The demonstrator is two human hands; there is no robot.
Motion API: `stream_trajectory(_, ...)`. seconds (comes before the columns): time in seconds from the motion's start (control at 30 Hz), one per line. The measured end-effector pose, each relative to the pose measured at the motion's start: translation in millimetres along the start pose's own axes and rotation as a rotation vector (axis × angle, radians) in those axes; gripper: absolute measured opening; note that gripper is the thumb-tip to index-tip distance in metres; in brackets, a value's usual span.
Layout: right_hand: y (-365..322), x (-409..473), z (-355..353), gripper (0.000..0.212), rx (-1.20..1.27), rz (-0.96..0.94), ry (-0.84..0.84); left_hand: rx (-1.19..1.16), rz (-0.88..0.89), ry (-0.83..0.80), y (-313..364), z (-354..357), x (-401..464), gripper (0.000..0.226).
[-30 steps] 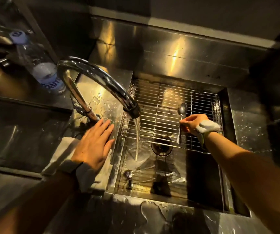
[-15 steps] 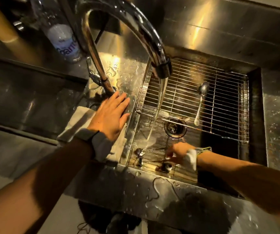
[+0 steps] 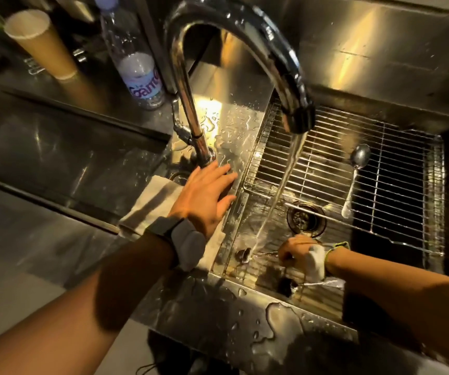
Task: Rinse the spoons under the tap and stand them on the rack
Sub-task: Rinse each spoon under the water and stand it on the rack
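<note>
From the head view, water runs from the tap (image 3: 296,115) down into the sink (image 3: 245,201), landing just beside the drain (image 3: 306,220). The right hand (image 3: 296,253) is low in the basin, fingers clenched around the handle of a spoon (image 3: 245,256) whose bowl lies at the foot of the stream. The left hand (image 3: 204,196) lies flat and released on the wet tabletop (image 3: 234,117), partly over a folded cloth (image 3: 153,201), holding nothing. One rinsed spoon (image 3: 356,174) already lies on the wire rack (image 3: 407,185), well apart from the stream. To do this step well, I'd lift the held spoon fully into the flow, turn it so both faces get washed, then set it next to the other one.
</note>
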State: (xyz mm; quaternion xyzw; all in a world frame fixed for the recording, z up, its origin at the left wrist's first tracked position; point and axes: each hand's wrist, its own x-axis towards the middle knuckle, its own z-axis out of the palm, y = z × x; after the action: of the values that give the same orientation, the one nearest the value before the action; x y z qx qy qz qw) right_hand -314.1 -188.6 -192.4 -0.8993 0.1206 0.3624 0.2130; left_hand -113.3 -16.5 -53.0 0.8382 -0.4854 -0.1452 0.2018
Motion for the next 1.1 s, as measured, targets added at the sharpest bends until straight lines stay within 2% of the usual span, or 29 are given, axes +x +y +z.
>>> stream_trajectory(0.1,-1.7,-49.2,-36.7,0.007,0.224,0.113,0.098,-0.078,0.072,0.062,15.1,-3.5,-4.6,0.033)
stream_trajectory(0.17,-7.0,-77.3,-48.8,0.016,0.424,0.196,0.091,-0.062,0.057,0.080,15.5,5.1,-11.4,0.023)
stream_trajectory(0.2,-10.7,-85.6,-50.1,0.014,0.450,0.199,0.092,-0.035,0.035,0.085,14.9,10.3,-15.1,0.020)
stream_trajectory(0.27,-14.9,-114.9,-61.4,0.007,0.431,0.226,0.181,-0.003,0.011,0.056,27.6,8.8,-14.4,0.020)
stream_trajectory(0.33,-20.0,-137.6,-73.4,0.010,0.526,0.261,0.268,0.021,-0.013,-0.026,44.2,8.0,-10.5,0.026)
stream_trajectory(0.4,-26.5,-148.1,-82.7,0.016,0.626,0.288,0.272,0.073,-0.038,-0.105,56.7,8.9,-4.7,0.033)
stream_trajectory(0.47,-39.4,-150.4,-90.6,0.014,0.761,0.302,0.280,0.004,-0.080,-0.123,65.4,6.2,0.4,0.033)
stream_trajectory(0.57,-60.5,-137.2,-95.1,0.010,0.953,0.267,0.347,-0.263,-0.209,0.022,72.1,-3.9,4.3,0.016)
stream_trajectory(0.63,-76.5,-123.3,-100.4,0.009,1.038,0.235,0.410,-0.253,-0.186,0.238,67.7,-13.7,8.3,0.011)
stream_trajectory(0.73,-100.2,-100.0,-112.5,0.011,1.171,0.181,0.514,-0.173,-0.086,0.380,55.1,-30.6,17.0,0.009)
stream_trajectory(0.87,-118.3,-82.7,-129.0,0.018,1.243,0.178,0.636,-0.141,-0.026,0.430,45.0,-53.8,31.1,0.014)
stream_trajectory(1.0,-112.6,-91.6,-136.8,0.006,1.302,0.108,0.656,-0.108,-0.016,0.468,49.0,-61.7,36.9,0.015)
stream_trajectory(1.03,-108.4,-98.0,-136.3,0.006,1.271,0.099,0.637,-0.120,-0.023,0.453,52.5,-60.9,37.0,0.013)
stream_trajectory(1.1,-97.2,-111.5,-130.7,0.008,1.224,0.128,0.556,-0.191,-0.159,0.288,59.9,-55.3,36.9,0.013)
